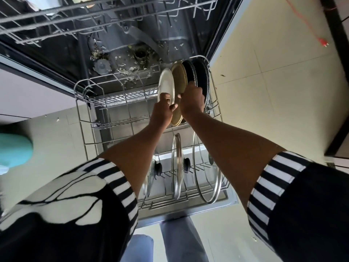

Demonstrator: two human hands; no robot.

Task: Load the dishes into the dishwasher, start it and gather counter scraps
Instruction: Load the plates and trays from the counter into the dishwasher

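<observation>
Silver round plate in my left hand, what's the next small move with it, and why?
Probably ease the silver round plate down between the tines of the wire lower rack, then release. The left hand grips its rim, and it stands on edge beside the brass-coloured round plate, where the right hand is; whether it is seated I cannot tell.

Left side: the left half of the lower rack (83, 118) lay open above its short tines; my hand could pass there.
Far right: white plate (166, 84), gold plate (179, 76) and dark plates (201, 76) stood on edge, packed close.
Near right: upright glass lids (176, 167) blocked me, with narrow gaps between them.
Overhead: the upper rack (75, 19) capped my reach.
Hands: my left hand (162, 110) and right hand (191, 99) crowded together at the plates.
</observation>
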